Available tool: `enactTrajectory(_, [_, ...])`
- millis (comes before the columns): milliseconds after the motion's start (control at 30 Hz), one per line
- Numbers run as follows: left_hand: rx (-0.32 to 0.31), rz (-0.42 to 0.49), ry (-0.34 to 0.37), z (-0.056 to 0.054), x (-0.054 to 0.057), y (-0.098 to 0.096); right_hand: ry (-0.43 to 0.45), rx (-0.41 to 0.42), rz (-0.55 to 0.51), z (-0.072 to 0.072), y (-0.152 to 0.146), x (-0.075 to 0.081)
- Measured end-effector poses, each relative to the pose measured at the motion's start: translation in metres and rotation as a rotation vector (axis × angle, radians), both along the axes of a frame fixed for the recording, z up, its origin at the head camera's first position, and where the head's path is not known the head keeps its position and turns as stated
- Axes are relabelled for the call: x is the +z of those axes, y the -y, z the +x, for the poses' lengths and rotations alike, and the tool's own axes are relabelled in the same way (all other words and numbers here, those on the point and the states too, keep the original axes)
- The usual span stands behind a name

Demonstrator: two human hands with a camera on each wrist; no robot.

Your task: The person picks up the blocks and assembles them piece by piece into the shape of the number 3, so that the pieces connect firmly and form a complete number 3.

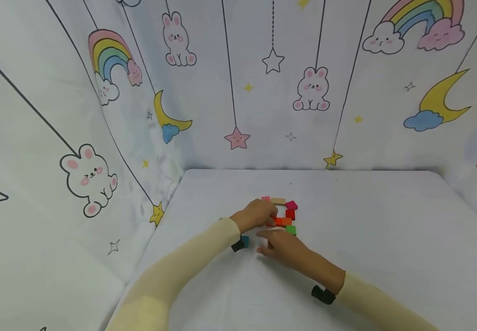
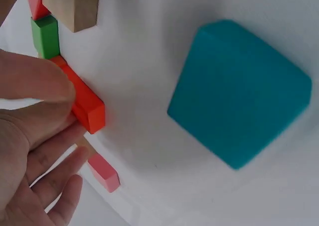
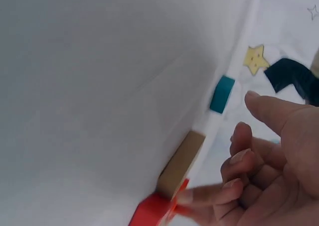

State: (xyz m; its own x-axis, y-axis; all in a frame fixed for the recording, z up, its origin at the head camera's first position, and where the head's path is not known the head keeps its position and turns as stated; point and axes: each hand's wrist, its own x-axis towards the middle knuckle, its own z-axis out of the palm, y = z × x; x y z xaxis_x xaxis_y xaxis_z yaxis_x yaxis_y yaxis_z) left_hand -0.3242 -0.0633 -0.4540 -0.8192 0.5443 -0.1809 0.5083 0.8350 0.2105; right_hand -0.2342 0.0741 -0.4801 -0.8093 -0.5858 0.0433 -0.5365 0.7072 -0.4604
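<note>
My left hand (image 1: 259, 214) is over the left end of a row of blocks, pinching a red-orange block (image 2: 88, 104) between thumb and fingers. Beside that block is an orange one (image 1: 286, 222), with a green block (image 1: 290, 229) just below. My right hand (image 1: 285, 248) hovers nearer to me, thumb apart and fingers loosely bent, holding nothing. A wooden block (image 3: 182, 164) and a red block (image 3: 149, 211) appear by its fingers in the right wrist view. A teal five-sided block (image 2: 239, 94) lies apart to the left, partly behind the left wrist in the head view.
Farther back on the white table (image 1: 366, 220) lie a pink block (image 1: 266, 199), a tan block (image 1: 278, 201), a magenta five-sided block (image 1: 291, 205) and a red block (image 1: 290, 214). A curtain (image 1: 213, 92) with rabbits, stars and rainbows hangs behind and to the sides.
</note>
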Motion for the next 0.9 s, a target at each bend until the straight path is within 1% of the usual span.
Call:
enactTrajectory(67, [-0.018,-0.015,0.004,-0.002,0.002,-0.001,-0.01,-0.005,0.027,0.001,0.01,0.002])
enactTrajectory(233, [-0.027,-0.048,0.012,-0.006,0.004,-0.002,-0.051,-0.011,0.061,0.0,0.029,0.006])
enactTrajectory(333, [-0.033,-0.046,0.018,-0.006,0.004,-0.003,-0.039,-0.009,0.076,-0.002,0.035,0.005])
enactTrajectory(433, [-0.029,-0.017,0.035,-0.005,0.003,-0.003,-0.027,-0.016,0.097,-0.004,0.039,0.002])
enactTrajectory(600, [-0.03,0.013,0.036,-0.005,0.002,-0.003,-0.029,-0.065,0.14,-0.009,0.043,-0.002])
enactTrajectory(767, [-0.033,-0.003,0.03,-0.006,0.0,-0.001,-0.042,-0.075,0.159,-0.009,0.044,-0.001])
enactTrajectory(900, [-0.043,-0.04,-0.003,-0.007,-0.002,0.002,-0.031,-0.061,0.133,-0.007,0.043,0.001])
